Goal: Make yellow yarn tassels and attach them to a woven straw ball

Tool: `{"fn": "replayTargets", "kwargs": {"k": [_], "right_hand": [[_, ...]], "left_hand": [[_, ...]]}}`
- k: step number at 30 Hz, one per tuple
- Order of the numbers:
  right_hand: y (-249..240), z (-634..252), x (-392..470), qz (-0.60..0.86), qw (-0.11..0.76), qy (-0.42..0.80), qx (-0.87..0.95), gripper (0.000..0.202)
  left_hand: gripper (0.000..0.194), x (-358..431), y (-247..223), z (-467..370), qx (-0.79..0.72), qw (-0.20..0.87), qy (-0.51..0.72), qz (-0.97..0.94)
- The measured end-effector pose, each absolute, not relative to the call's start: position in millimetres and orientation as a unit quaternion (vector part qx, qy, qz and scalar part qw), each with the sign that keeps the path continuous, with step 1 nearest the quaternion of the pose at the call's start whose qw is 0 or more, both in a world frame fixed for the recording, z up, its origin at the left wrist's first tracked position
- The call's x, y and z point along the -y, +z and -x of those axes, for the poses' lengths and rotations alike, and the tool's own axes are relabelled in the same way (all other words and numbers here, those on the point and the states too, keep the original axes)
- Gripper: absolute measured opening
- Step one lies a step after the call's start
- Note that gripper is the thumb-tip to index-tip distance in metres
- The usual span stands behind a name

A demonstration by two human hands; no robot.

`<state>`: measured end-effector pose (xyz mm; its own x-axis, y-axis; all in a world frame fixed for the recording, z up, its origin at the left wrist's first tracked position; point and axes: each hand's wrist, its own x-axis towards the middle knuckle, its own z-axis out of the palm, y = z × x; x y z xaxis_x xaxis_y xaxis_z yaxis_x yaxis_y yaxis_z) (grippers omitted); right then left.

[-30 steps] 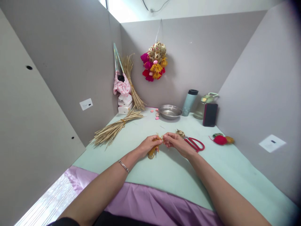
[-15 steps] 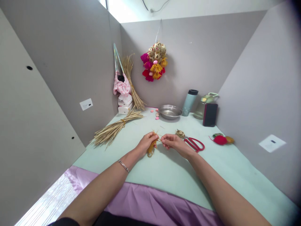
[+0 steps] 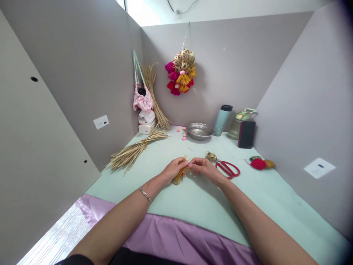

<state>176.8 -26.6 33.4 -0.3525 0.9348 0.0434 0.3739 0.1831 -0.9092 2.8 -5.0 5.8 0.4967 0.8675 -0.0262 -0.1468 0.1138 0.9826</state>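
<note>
My left hand [image 3: 176,168] is closed around a small bundle of mustard-yellow yarn [image 3: 178,179], whose looped end hangs below the fingers. Loose strands stick out above the thumb. Right beside it, my right hand [image 3: 200,166] pinches a thin yellow strand at the bundle's side, its fingertips almost touching the left thumb. To the right of that hand lie scissors [image 3: 227,169] with red handles, their blades partly under a small woven straw ball [image 3: 211,156].
Straw bundles lie at the left [image 3: 135,149]. Behind are a metal bowl [image 3: 200,131], pink beads [image 3: 184,134], a blue tumbler [image 3: 223,120], a green bottle [image 3: 235,127] and a phone [image 3: 246,135]. Red yarn [image 3: 258,164] sits at the right; a tasselled ornament [image 3: 182,73] hangs on the back panel.
My right hand has moved slightly left, closer to my left hand, drawing the strand in against the bundle. The yarn bundle has tilted a little. Everything else stays where it was.
</note>
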Motion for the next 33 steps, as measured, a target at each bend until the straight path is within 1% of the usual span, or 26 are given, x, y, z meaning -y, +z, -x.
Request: {"fn": "replayTargets", "kwargs": {"k": [8,12,18,23,27,33], "right_hand": [[38,-179,27,0.46,0.337,0.38,0.729,0.022],[39,-177,29,0.47,0.352,0.338,0.735,0.019],[34,-172,29,0.514,0.367,0.277,0.724,0.018],[27,-185,20,0.575,0.387,0.238,0.681,0.02],[30,-191,16,0.577,0.382,0.264,0.672,0.022],[39,-178,29,0.49,0.333,0.365,0.718,0.024]], "left_hand": [[0.031,5,6,-2,-0.309,0.678,0.364,-0.559],[0.035,6,7,0,-0.294,0.694,0.34,-0.563],[0.038,8,10,3,-0.272,0.721,0.304,-0.561],[0.038,11,16,3,-0.262,0.736,0.293,-0.551],[0.036,10,18,2,-0.271,0.732,0.326,-0.533],[0.035,6,14,1,-0.298,0.713,0.384,-0.506]]}}
